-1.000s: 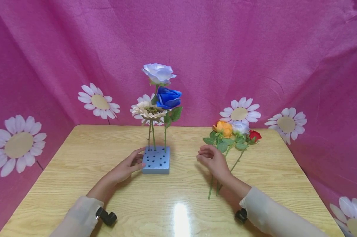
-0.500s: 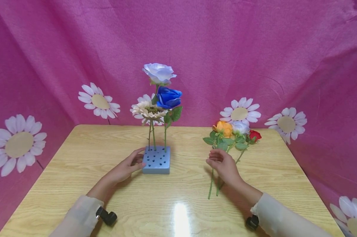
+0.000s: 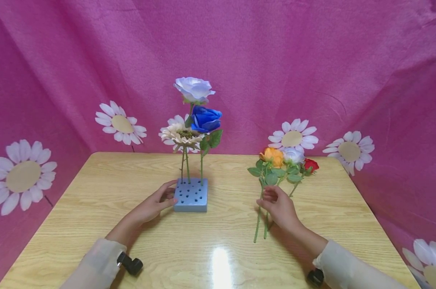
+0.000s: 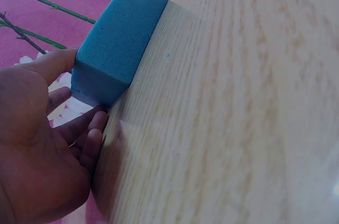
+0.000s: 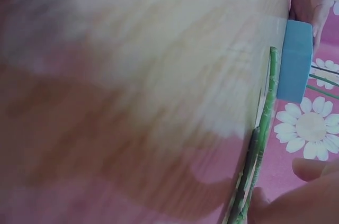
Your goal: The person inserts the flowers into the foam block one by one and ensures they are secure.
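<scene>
A pale blue foam block (image 3: 190,196) with several holes stands on the table, holding three upright artificial flowers: a pale lilac rose (image 3: 194,89), a blue rose (image 3: 206,119) and a cream daisy-like flower (image 3: 177,132). My left hand (image 3: 154,205) touches the block's left side, thumb by the front corner and fingers farther back. On the right lie an orange rose (image 3: 273,157), a whitish rose (image 3: 293,155) and a red rose (image 3: 311,165). My right hand (image 3: 281,206) is over their stems, thumb and fingers apart around the orange rose's stem (image 3: 257,224). Green stems (image 5: 272,70) also show in the right wrist view.
The wooden table (image 3: 131,170) ends at a pink curtain (image 3: 239,60) printed with large white daisies (image 3: 120,123). Leaves (image 3: 272,178) of the lying roses overlap one another. Black wrist cameras (image 3: 131,265) hang by both sleeves.
My right hand has moved right and a little toward me, from left of the lying roses to over their stems. The left hand, the block and its flowers stay put.
</scene>
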Demonstrator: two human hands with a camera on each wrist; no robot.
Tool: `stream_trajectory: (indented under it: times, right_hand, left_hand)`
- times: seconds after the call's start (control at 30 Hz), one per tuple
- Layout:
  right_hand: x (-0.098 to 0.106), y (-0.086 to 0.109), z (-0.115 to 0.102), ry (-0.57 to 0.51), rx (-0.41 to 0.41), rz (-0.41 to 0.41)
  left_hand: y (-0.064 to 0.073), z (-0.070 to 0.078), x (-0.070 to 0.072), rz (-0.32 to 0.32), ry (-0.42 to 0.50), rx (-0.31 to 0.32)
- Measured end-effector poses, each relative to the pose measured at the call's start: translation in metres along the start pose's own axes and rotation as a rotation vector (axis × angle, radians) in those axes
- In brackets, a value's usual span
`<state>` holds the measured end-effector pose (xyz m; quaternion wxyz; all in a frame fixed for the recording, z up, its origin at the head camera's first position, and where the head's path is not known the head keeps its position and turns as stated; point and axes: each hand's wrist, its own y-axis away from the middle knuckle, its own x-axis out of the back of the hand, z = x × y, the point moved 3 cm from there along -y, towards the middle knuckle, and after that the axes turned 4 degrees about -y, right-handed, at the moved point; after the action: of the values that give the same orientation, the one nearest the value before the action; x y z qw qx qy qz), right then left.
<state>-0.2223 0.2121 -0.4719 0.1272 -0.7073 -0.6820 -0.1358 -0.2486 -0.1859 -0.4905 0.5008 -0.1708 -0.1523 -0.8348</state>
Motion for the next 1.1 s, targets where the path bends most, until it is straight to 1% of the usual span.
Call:
stream_trajectory:
  times: [0.17,0.3,0.4,0.63,0.87,1.1]
  right_hand:
    - [-0.0011,0.0008,0.0038,0.021,-0.047,0.016]
    - [-0.0020,0.0006,0.0056,0.035,-0.058,0.025]
    - [-0.0023,0.0003,0.0066,0.039,-0.053,0.027]
    - [-0.0035,-0.0009,0.0081,0.092,-0.038,0.039]
    - [-0.0056,-0.0052,0.0097,0.131,-0.012,0.044]
    - [-0.0080,-0.0088,0.0083,0.174,0.012,0.038]
  left_hand:
    - [0.0003,-0.0004,-0.0007,0.001,0.001,0.016]
    - [0.0000,-0.0004,-0.0013,0.001,0.005,0.033]
    - [-0.0002,-0.0003,-0.0014,0.005,0.012,0.041]
    - [0.0013,0.0017,-0.0007,0.000,0.000,0.013]
    - [0.0015,0.0025,-0.0012,0.002,0.001,0.027]
    - [0.0022,0.0038,-0.0009,0.005,-0.017,0.002]
